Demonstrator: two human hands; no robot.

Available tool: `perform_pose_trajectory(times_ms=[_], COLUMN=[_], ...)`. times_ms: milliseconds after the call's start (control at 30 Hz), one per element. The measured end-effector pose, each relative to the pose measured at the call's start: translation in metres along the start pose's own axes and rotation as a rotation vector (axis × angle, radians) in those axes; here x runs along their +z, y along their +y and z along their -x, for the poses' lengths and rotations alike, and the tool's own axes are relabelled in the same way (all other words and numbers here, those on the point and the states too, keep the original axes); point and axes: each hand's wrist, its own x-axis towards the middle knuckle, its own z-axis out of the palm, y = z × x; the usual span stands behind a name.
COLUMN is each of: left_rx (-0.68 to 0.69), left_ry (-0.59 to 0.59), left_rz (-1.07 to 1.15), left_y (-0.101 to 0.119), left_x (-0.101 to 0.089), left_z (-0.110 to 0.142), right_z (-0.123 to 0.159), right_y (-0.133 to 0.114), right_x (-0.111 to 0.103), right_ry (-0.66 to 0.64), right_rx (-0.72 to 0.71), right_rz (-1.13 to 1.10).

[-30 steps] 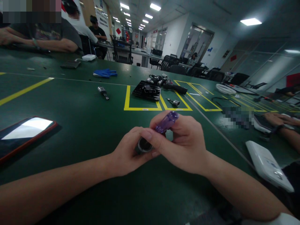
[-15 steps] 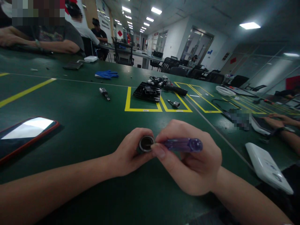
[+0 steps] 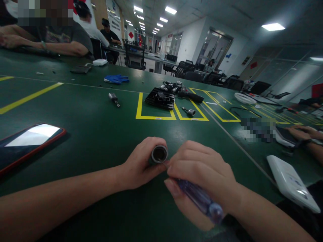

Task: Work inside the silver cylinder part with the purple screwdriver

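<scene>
My left hand (image 3: 140, 163) is closed around a dark metal tube (image 3: 159, 154), whose round open end with a silver rim faces me. Between the thumb and fingers of my right hand (image 3: 204, 171) is a screwdriver (image 3: 198, 198) with a see-through purple handle. Its handle slants down to the right, and its thin shaft reaches the lower right of the tube's rim. Whether the tip is inside the tube or against its edge, I cannot tell. Both hands are above the green table (image 3: 106, 141).
A phone (image 3: 27, 141) in a red case lies at left. Farther off are two small metal parts (image 3: 114, 99) (image 3: 189, 111), a black patterned pouch (image 3: 160, 98), a flashlight-like black tool (image 3: 190, 96) and a blue glove (image 3: 116, 79). A white device (image 3: 292, 183) stands at right; people sit around.
The screwdriver handle has swung from nearly level to slanting down and right, as my right hand turned. Its shaft has shifted to the tube's lower rim. My left hand is almost still.
</scene>
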Motion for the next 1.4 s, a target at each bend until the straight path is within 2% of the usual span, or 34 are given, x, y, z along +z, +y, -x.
perform_pose_trajectory(times_ms=[133,300,367,500,600,933,1133,1400], left_rx=[-0.038,-0.112,-0.107,-0.091,-0.054,-0.129,-0.091,-0.085], left_ry=[0.009,0.010,0.004,0.012,-0.011,-0.076,-0.064,-0.065], left_rz=[0.033,0.062,0.064,0.047,0.016,0.016,0.026,0.022], left_y=[0.002,0.006,0.006,0.003,0.002,0.008,0.008,0.007], left_x=[0.001,0.002,0.002,0.001,0.000,-0.002,-0.001,-0.001], left_z=[0.000,0.001,0.001,0.001,-0.001,-0.004,-0.004,-0.004], right_z=[0.003,0.006,0.007,0.010,0.012,0.011,0.012,0.013], right_y=[-0.005,-0.007,-0.004,0.006,0.012,0.012,0.015,0.017], right_x=[-0.004,-0.006,-0.007,-0.005,-0.004,-0.006,-0.003,-0.001], right_ry=[-0.054,0.054,0.074,0.263,0.310,0.310,0.276,0.298], right_rx=[-0.096,0.086,0.126,0.230,0.266,0.300,0.288,0.274], right_rz=[0.060,-0.029,-0.123,-0.236,-0.281,-0.305,-0.297,-0.306])
